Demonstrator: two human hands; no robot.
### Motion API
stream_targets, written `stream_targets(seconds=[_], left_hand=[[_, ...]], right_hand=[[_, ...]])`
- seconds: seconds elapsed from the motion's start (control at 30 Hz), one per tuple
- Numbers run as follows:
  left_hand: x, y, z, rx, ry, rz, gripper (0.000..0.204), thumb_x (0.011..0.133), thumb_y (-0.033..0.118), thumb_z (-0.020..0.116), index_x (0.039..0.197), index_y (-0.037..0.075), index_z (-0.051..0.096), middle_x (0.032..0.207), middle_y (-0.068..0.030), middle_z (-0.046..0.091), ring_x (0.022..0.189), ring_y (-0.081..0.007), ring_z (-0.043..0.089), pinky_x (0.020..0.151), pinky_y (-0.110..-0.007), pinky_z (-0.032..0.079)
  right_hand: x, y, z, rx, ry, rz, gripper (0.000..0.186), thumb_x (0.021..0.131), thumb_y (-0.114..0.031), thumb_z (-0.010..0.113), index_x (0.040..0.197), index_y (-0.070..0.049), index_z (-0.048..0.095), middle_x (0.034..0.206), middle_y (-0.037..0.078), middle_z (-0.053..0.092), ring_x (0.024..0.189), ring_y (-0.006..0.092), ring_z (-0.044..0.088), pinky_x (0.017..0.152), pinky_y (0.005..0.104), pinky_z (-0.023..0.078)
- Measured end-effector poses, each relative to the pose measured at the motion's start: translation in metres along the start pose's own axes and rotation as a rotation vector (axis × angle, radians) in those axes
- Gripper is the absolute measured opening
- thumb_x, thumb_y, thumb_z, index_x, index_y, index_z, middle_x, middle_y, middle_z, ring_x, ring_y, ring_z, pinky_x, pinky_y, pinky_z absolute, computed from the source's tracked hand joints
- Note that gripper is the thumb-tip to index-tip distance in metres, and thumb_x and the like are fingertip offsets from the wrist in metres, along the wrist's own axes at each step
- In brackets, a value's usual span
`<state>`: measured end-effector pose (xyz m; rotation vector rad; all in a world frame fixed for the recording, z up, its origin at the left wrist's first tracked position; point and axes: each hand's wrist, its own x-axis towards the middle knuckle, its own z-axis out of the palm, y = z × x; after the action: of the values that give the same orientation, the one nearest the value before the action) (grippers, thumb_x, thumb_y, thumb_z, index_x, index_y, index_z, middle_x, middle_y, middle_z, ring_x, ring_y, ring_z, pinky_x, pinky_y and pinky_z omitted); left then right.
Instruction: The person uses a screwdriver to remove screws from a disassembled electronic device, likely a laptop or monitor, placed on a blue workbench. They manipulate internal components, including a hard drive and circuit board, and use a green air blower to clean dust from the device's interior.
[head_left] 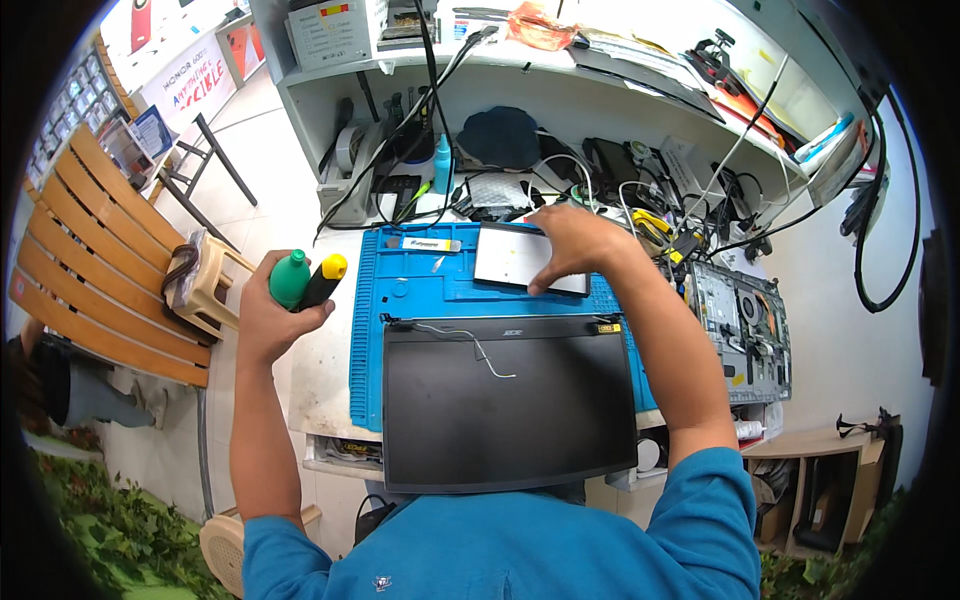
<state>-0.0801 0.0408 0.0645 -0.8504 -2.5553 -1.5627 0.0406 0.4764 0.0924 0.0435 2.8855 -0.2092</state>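
Observation:
My left hand [290, 310] is closed around a green bottle [289, 280] and a black tool with a yellow end [326, 279], left of the blue mat [365, 340]. My right hand [570, 245] grips a flat white rectangular tray with dark edges [505, 255], fingers over its far side, thumb on its face. Beside that lies a small white-and-blue tube [430, 244] in the mat's compartments. A black laptop screen panel [508, 410] lies on the mat nearest my body, with a thin loose cable [485, 360] across it.
An opened laptop chassis [745, 330] lies at right. Behind are cluttered shelves [540, 65], cables and a light-blue bottle [443, 165]. At left stand a slatted wooden chair [100, 250] and a plastic stool [210, 305]; another person's leg [100, 395] shows there. A cabinet [820, 500] stands lower right.

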Motion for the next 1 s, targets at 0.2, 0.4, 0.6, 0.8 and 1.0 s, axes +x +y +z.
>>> stream_targets(seconds=[0.2, 0.4, 0.6, 0.8, 1.0], left_hand=[[0.01, 0.004, 0.013, -0.019, -0.007, 0.035, 0.061, 0.068, 0.016, 0.096, 0.12, 0.004, 0.068, 0.106, -0.0064, 0.073, 0.094, -0.0166, 0.071, 0.085, -0.033, 0.059], [-0.004, -0.006, 0.002, -0.044, -0.011, 0.009, 0.058, 0.069, 0.011, 0.095, 0.12, 0.004, 0.067, 0.107, -0.0054, 0.072, 0.095, -0.0155, 0.07, 0.085, -0.031, 0.06], [-0.014, -0.004, -0.009, -0.093, 0.002, -0.029, 0.057, 0.069, 0.007, 0.094, 0.119, 0.004, 0.067, 0.108, -0.0037, 0.07, 0.094, -0.0135, 0.069, 0.084, -0.03, 0.06], [-0.017, 0.001, 0.003, -0.098, -0.044, -0.029, 0.059, 0.068, 0.006, 0.095, 0.119, 0.004, 0.066, 0.109, -0.0035, 0.069, 0.096, -0.0141, 0.068, 0.087, -0.031, 0.059], [-0.021, 0.015, 0.01, -0.072, -0.08, -0.01, 0.061, 0.066, 0.013, 0.096, 0.119, 0.006, 0.066, 0.109, -0.0041, 0.069, 0.098, -0.0154, 0.068, 0.088, -0.032, 0.058]], right_hand=[[-0.006, 0.007, 0.011, 0.019, 0.04, -0.026, 0.113, 0.062, -0.044, 0.1, 0.154, 0.007, 0.058, 0.15, 0.028, 0.064, 0.14, 0.0407, 0.061, 0.122, 0.0422, 0.049], [-0.024, 0.016, -0.005, 0.061, 0.159, -0.053, 0.105, 0.066, -0.045, 0.09, 0.149, 0.011, 0.061, 0.145, 0.028, 0.064, 0.139, 0.0396, 0.059, 0.121, 0.0419, 0.049], [-0.013, 0.041, -0.034, 0.005, 0.324, 0.023, 0.108, 0.065, -0.043, 0.087, 0.153, 0.011, 0.056, 0.146, 0.027, 0.063, 0.139, 0.0386, 0.057, 0.122, 0.0426, 0.048], [0.058, 0.056, -0.025, -0.045, 0.396, -0.019, 0.106, 0.068, -0.048, 0.09, 0.153, 0.006, 0.058, 0.154, 0.028, 0.061, 0.146, 0.0409, 0.054, 0.124, 0.0457, 0.046], [0.097, 0.069, -0.016, -0.266, 0.669, 0.0, 0.081, 0.079, -0.026, 0.084, 0.15, 0.004, 0.059, 0.144, 0.03, 0.067, 0.139, 0.0465, 0.062, 0.122, 0.0491, 0.049]])
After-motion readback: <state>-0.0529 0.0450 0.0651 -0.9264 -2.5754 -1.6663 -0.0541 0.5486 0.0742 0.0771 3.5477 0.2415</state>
